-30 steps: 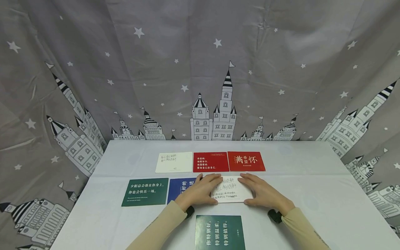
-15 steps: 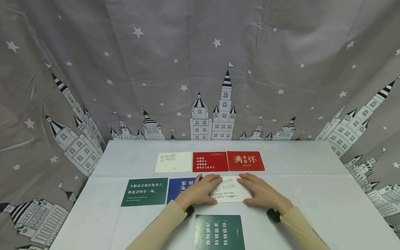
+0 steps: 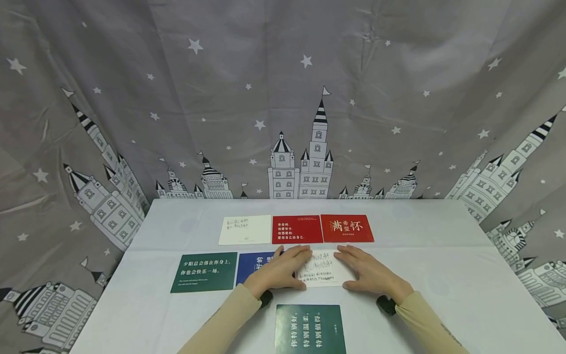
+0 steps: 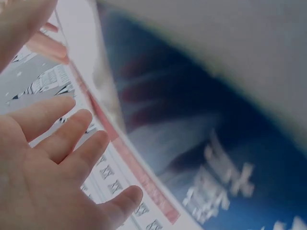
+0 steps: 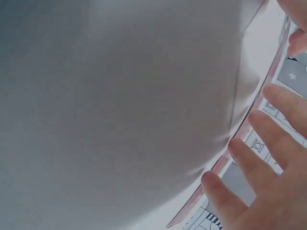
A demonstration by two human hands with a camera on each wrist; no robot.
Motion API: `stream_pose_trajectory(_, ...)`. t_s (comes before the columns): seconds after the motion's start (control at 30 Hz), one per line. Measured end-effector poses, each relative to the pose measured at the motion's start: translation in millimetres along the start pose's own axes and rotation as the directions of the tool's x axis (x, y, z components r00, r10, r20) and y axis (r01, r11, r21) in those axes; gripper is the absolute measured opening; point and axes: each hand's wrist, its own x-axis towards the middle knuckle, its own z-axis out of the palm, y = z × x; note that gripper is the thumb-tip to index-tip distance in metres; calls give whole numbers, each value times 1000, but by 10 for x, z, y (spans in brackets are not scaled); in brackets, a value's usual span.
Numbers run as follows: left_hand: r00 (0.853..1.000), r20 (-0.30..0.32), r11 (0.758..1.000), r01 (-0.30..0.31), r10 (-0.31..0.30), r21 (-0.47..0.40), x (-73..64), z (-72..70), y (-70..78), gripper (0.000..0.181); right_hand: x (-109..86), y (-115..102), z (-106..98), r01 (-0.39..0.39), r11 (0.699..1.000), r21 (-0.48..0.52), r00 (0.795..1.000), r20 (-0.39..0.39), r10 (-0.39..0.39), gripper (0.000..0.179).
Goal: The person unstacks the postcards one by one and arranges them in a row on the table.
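Note:
A white card (image 3: 325,275) with handwriting lies flat in the middle of the table in the head view. My left hand (image 3: 276,270) is at its left edge, fingers spread and fairly straight, and hides part of a blue card (image 3: 249,265). My right hand (image 3: 376,276) touches or nearly touches its right edge, fingers likewise extended. In the left wrist view the left hand (image 4: 57,167) has its fingers apart, with the blue card (image 4: 158,81) beside it. The right wrist view has the right hand (image 5: 268,167) with spread fingers. Exact fingertip contact with the card is hidden.
Left of the blue card lies a green card (image 3: 204,272). Behind are another white card (image 3: 245,233), a red card (image 3: 297,229) and a second red card (image 3: 348,228). A sideways green card (image 3: 309,329) lies in front. A grey castle-print curtain (image 3: 247,108) stands behind the white table (image 3: 442,260).
Both hands stay around the white card with nearly the same pose. The whole head view has shifted very slightly; the cards keep their layout.

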Motion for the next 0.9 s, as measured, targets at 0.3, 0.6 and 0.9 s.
stream_pose_trajectory(0.3, 1000, -27, 997, 6, -8, -81, -186, -202, 8, 83, -59, -131, -69, -24, 999, 41, 999, -34, 25, 75)
stream_pose_trajectory(0.6, 999, -54, 995, -5, 0, -97, -417, -362, 91, 89, -139, -335, -190, -44, 988, 146, 995, -83, 56, 76)
stream_pose_trajectory(0.9, 998, -69, 988, -19, 9, -156, -639, -386, 185, 88, -231, -578, -222, -81, 971, 227, 993, -60, 97, 78)
